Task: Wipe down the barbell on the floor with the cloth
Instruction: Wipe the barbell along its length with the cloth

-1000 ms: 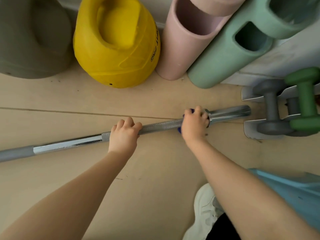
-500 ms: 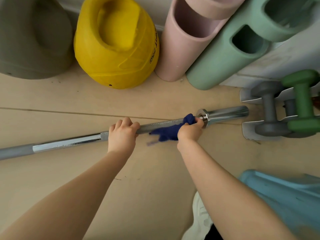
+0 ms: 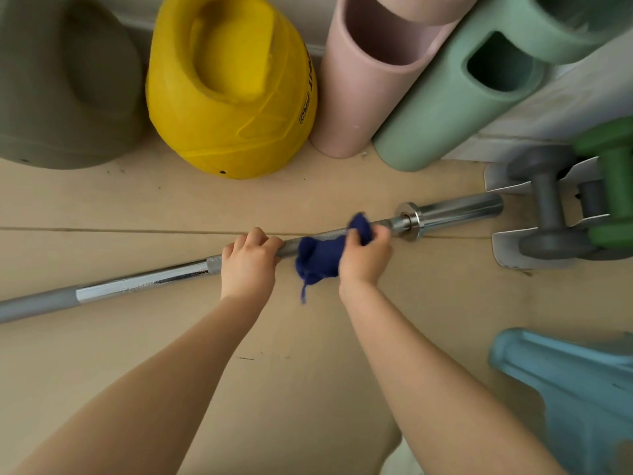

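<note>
A long steel barbell (image 3: pixel 144 281) lies on the tan floor, running from the left edge up to its chrome sleeve (image 3: pixel 455 210) at the right. My left hand (image 3: pixel 248 264) is wrapped around the knurled shaft near the middle. My right hand (image 3: pixel 366 257) grips a dark blue cloth (image 3: pixel 318 257) against the shaft, just left of the collar. The cloth hangs loose between my two hands and hides that stretch of the bar.
Behind the bar stand a grey weight (image 3: pixel 65 80), a yellow kettlebell (image 3: pixel 229 87), a pink roller (image 3: pixel 370 77) and a green roller (image 3: pixel 455 97). Grey and green dumbbells (image 3: pixel 555 207) rest on a rack by the sleeve's end. A light blue object (image 3: pixel 575 389) lies at lower right.
My right hand has slid left along the shaft, away from the collar, and the blue cloth has come out from under it to trail loose. My left hand has stayed in place.
</note>
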A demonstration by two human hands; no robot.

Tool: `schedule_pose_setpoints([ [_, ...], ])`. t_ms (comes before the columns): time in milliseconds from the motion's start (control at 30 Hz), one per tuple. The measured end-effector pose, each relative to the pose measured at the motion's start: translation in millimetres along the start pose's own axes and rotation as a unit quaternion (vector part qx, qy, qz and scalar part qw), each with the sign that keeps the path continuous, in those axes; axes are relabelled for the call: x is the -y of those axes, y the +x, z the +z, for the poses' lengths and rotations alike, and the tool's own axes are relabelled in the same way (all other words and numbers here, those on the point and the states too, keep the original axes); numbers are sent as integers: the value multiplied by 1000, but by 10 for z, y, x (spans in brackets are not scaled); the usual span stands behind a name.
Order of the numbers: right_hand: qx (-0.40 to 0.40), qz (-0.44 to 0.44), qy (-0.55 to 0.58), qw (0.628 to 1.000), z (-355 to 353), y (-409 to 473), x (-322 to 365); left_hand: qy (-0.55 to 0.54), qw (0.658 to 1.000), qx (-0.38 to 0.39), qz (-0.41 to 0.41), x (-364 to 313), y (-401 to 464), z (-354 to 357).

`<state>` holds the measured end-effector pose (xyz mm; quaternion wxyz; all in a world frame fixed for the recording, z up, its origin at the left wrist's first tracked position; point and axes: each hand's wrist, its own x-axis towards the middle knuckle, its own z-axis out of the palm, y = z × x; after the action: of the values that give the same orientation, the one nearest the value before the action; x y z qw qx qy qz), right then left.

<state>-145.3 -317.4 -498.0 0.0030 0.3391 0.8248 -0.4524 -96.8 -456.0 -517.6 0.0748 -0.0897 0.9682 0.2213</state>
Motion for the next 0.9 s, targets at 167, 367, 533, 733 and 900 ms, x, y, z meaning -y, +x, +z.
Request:
schedule_pose_setpoints([
  [167,71,-164,-223,958,-19,164,44,-1,1000,6,-3,-12,26,-20],
  [367,16,-192,-289,938,-80,214,-81,29,999,3,39,-15,-20,-32],
  [533,146,-350,-310,872,33,-71,-108,53,997,18,54,-23,-10,-90],
  [733,153,-279,-453,833,-149,272,92,60,997,19,45,-52,-43,-93],
  [900,280,-332,-426,794,177,-331,153,62,996,51,28,-95,-79,-114],
])
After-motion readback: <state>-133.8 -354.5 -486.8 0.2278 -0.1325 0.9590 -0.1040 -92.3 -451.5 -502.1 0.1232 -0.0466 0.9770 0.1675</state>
